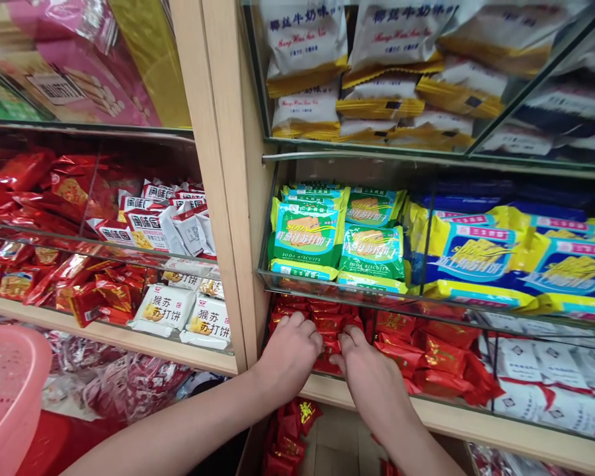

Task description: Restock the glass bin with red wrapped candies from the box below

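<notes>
Both my left hand and right hand are touching red packets lying on the lower shelf, from my remote view I'm not telling whether either is grasping, green biscuit packs sitting just above

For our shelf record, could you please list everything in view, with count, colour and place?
Red packets: many, red, lower right, left shelves, box
White packets: many, mostly white, lower right, left shelves
Soda biscuits: many, green or blue, middle right
Upper packets: many, white with gold or blue, upper right
Large bags: several, pink, gold, green, upper left
Bagged goods: uncountable, dark red, under shelves
Shelving: two units, pale, throughout
Basket: one, pink, lower left
Unidentified item: one, red, below basket
Box: one, brown, bottom centre
Left hand, right hand: one each, bare, at red packets
</notes>
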Demonstrator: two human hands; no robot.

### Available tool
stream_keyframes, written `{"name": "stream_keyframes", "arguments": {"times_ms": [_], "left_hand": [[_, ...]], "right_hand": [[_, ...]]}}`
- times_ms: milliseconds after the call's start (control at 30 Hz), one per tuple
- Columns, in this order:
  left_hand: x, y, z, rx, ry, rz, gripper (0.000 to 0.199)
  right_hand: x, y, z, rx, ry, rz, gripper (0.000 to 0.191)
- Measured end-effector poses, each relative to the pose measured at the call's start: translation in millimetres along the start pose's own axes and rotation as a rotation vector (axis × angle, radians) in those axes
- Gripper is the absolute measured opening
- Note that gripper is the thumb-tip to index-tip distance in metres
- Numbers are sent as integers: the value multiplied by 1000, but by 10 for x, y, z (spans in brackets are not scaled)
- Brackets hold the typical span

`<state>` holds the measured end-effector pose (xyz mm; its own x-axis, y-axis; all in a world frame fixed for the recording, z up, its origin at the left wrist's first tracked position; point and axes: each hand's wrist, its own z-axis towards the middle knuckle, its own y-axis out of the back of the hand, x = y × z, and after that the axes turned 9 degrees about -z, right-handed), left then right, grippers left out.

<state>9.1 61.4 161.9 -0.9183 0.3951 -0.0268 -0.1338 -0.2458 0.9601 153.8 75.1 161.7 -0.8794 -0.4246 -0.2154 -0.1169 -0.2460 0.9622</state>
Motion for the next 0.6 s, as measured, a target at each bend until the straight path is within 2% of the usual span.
{"name": "stream_keyframes", "arguments": {"times_ms": [200, 400, 600], "left_hand": [[-29, 33, 123, 25, 66, -50, 20], [17, 82, 62, -21, 68, -126, 10], [55, 6, 119, 31, 136, -345, 14]], "right_hand": [[-70, -67, 8, 17, -49, -12, 27], [-81, -120, 29, -38, -73, -4, 26], [-96, -118, 58, -23, -94, 23, 26]]}}
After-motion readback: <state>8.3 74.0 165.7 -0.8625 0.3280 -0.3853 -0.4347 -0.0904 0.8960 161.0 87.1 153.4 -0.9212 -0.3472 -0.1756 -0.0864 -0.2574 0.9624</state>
